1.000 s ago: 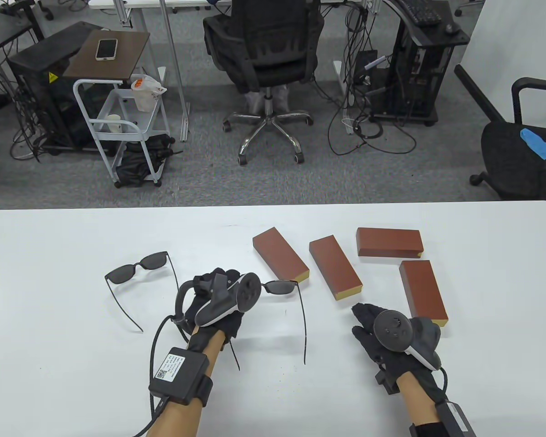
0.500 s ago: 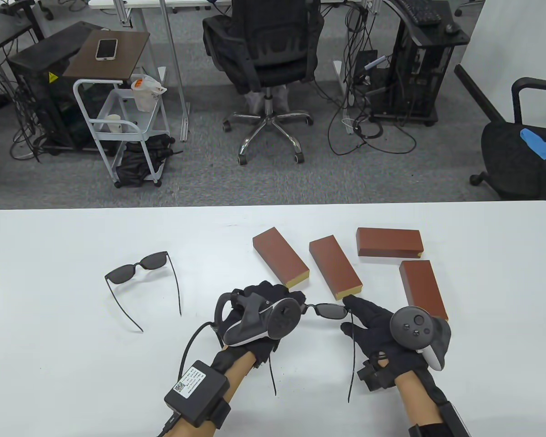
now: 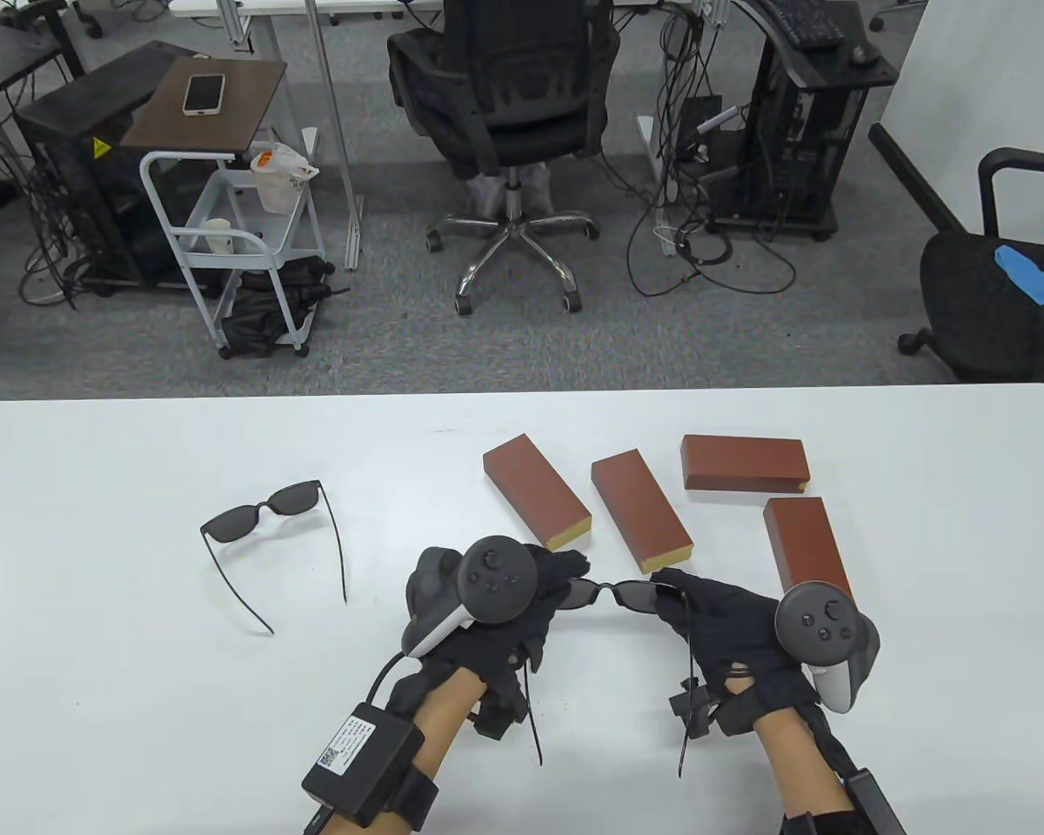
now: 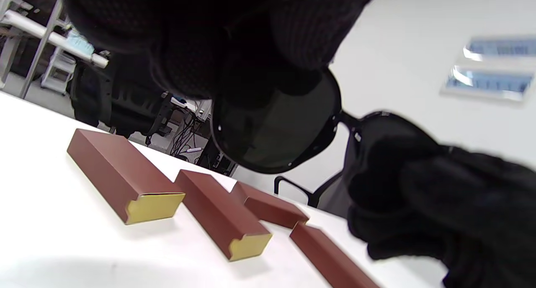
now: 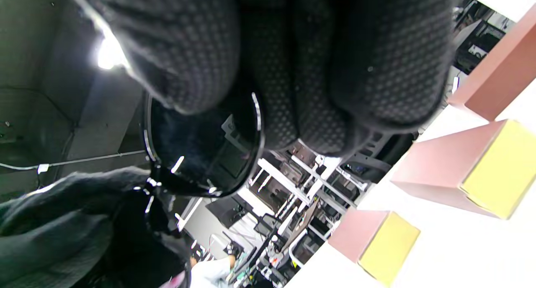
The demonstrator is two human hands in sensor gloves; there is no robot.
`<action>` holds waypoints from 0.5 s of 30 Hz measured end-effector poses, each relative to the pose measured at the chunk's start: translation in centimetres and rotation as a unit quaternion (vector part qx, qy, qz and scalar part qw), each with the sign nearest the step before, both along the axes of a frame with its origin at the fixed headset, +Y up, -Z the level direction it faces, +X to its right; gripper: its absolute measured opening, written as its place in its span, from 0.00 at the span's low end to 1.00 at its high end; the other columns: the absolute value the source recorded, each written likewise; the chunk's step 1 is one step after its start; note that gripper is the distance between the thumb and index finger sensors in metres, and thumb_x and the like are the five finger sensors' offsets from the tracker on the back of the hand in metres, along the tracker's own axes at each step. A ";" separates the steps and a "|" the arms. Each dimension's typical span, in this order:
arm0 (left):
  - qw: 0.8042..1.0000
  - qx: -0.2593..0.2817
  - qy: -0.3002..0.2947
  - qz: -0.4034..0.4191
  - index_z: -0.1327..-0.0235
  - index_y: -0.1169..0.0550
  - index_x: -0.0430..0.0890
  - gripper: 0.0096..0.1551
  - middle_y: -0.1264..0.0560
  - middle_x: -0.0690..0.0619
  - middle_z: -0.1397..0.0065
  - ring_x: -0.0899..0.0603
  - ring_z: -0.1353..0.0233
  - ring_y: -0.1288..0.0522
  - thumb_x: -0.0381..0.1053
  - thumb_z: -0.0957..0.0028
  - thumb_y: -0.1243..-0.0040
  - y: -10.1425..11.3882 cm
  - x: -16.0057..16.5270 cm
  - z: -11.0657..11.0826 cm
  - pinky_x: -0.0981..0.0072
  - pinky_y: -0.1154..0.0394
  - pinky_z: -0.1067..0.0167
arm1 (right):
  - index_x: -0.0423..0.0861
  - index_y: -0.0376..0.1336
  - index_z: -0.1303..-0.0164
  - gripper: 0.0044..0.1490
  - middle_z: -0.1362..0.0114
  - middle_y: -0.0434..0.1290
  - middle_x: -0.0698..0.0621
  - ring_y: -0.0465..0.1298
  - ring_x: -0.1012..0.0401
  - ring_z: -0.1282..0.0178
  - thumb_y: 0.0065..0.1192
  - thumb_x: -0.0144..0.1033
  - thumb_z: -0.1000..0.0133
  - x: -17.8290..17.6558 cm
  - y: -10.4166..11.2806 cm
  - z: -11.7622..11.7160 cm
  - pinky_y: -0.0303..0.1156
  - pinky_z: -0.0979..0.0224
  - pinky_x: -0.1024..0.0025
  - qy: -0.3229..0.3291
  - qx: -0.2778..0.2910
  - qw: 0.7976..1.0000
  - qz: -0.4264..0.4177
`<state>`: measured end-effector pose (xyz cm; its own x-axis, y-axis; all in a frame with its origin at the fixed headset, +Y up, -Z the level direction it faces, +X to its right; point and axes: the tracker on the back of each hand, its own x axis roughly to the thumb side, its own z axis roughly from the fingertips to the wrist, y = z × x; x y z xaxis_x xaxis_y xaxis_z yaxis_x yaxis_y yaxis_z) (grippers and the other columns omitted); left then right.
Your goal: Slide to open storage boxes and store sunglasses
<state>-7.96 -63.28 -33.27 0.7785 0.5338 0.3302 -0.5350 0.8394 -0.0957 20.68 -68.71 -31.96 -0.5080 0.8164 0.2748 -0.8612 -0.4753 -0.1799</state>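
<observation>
Black sunglasses (image 3: 613,594) are held above the table between both hands, arms open and pointing toward me. My left hand (image 3: 557,578) grips the left lens end, seen close in the left wrist view (image 4: 276,129). My right hand (image 3: 674,596) grips the right lens end, whose lens shows in the right wrist view (image 5: 201,150). A second pair of black sunglasses (image 3: 265,513) lies open on the table to the left. Several closed brown storage boxes with yellow ends lie beyond the hands: one (image 3: 535,491), another (image 3: 641,511), a third (image 3: 744,463).
A further brown box (image 3: 807,552) lies right of my right hand. The white table's (image 3: 96,696) far edge runs just beyond the boxes. Office chairs, a cart and cables stand on the floor behind.
My left hand lifted the sunglasses and carried them right. My right hand came in from the right and took hold of their other end.
</observation>
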 end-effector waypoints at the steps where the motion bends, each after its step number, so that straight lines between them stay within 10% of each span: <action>1: 1.000 -0.015 0.003 0.024 0.40 0.18 0.59 0.24 0.18 0.54 0.38 0.42 0.41 0.20 0.51 0.51 0.39 -0.1 -0.4 0.0 0.45 0.25 0.47 | 0.51 0.76 0.59 0.23 0.54 0.88 0.49 0.88 0.52 0.56 0.77 0.42 0.64 -0.1 0.1 0.1 0.87 0.55 0.63 -0.007 0.004 1.000 -0.001; 15: 0.884 -0.173 -0.004 0.434 0.31 0.22 0.56 0.38 0.22 0.47 0.30 0.37 0.36 0.23 0.72 0.50 0.49 -5.7 -4.4 0.8 0.42 0.28 0.44 | 0.47 0.76 0.60 0.25 0.63 0.89 0.49 0.90 0.55 0.66 0.79 0.43 0.65 -1.1 0.5 1.2 0.89 0.64 0.66 -0.052 -0.045 0.995 -0.072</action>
